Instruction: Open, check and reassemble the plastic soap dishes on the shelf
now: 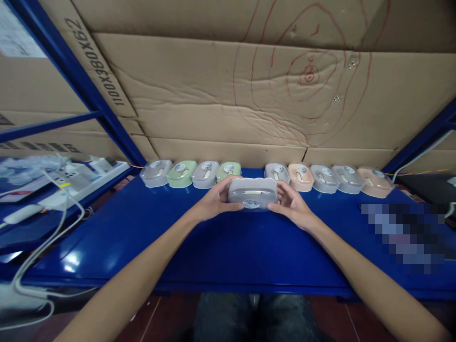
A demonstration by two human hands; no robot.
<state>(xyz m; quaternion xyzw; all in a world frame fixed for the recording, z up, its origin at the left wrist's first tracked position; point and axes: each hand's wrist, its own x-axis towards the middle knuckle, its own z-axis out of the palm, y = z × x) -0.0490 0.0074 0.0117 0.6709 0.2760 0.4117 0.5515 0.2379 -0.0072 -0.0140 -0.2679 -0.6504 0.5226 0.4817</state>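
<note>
Between my two hands is a grey plastic lunch box with a see-through lid, a pale latch and a round sticker. It is tilted so its lid faces me. My left hand grips its left end, thumb along the near edge. At the right end my right hand holds it the same way. Behind it, similar boxes stand in a row: a green box just beyond my left hand, a grey box and an orange box beyond my right. The row has a gap behind the held box.
More boxes continue the row, including a grey one at the left end and an orange one at the right end. A cardboard wall backs the blue table. White cables hang at the left. A blurred-out patch covers the right.
</note>
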